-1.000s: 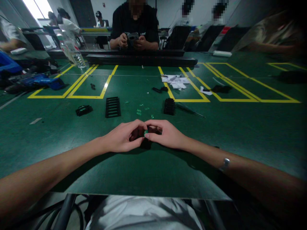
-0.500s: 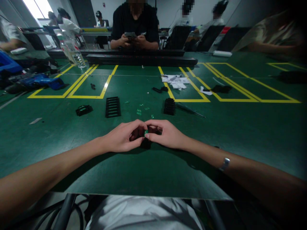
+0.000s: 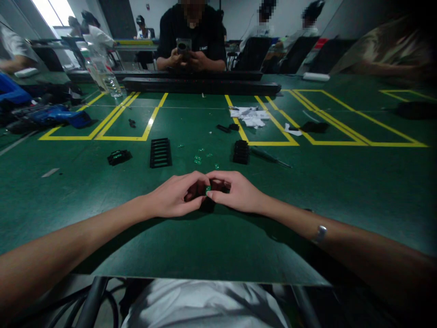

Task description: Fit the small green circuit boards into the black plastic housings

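Note:
My left hand point(image 3: 177, 193) and my right hand point(image 3: 235, 191) meet at the middle of the green table point(image 3: 205, 255). Between their fingertips they pinch a small green piece point(image 3: 208, 188); a dark shape under it is mostly hidden by the fingers. Several small green pieces point(image 3: 198, 160) lie just beyond my hands. Left of them is a black slotted rack point(image 3: 160, 152), and farther left a black part with green pieces point(image 3: 119, 156). To the right stands a black ribbed block point(image 3: 241, 151) beside a screwdriver point(image 3: 269, 156).
Crumpled white paper point(image 3: 251, 116) and small black parts point(image 3: 227, 128) lie farther back. Plastic bottles point(image 3: 111, 82) and blue tools point(image 3: 64, 115) are at the left. A long black bar point(image 3: 201, 85) crosses the back, where a person point(image 3: 193, 36) holds a phone.
Both my hands stay in nearly the same place around the green piece. The person across the table has tilted the phone upright.

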Tool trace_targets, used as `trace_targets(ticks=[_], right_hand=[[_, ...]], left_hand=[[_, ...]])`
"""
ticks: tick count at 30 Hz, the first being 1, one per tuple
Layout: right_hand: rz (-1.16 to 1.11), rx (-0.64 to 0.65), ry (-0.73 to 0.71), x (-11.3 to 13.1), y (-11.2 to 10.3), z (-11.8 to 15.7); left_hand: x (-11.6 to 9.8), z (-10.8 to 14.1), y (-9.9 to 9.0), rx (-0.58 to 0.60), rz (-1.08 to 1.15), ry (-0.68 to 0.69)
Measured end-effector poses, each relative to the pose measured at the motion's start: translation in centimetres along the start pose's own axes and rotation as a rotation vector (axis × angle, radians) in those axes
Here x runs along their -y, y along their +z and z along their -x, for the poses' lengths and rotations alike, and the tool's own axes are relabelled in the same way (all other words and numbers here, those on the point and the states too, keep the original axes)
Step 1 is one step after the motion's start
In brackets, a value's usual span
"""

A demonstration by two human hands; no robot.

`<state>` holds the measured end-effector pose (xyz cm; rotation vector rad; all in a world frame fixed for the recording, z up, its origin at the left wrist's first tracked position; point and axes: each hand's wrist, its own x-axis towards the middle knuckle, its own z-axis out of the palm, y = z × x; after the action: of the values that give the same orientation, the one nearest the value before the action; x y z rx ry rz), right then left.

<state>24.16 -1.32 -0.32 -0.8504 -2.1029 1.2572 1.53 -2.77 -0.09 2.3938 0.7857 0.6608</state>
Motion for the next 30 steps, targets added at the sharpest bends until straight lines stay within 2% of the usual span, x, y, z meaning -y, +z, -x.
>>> trace_targets(ticks=[30], right_hand=[[-0.005,0.017,0.03,0.21,-0.09,-0.06]], left_hand=[[-0.16,-0.04,0.01,0.0,0.007,-0.014]])
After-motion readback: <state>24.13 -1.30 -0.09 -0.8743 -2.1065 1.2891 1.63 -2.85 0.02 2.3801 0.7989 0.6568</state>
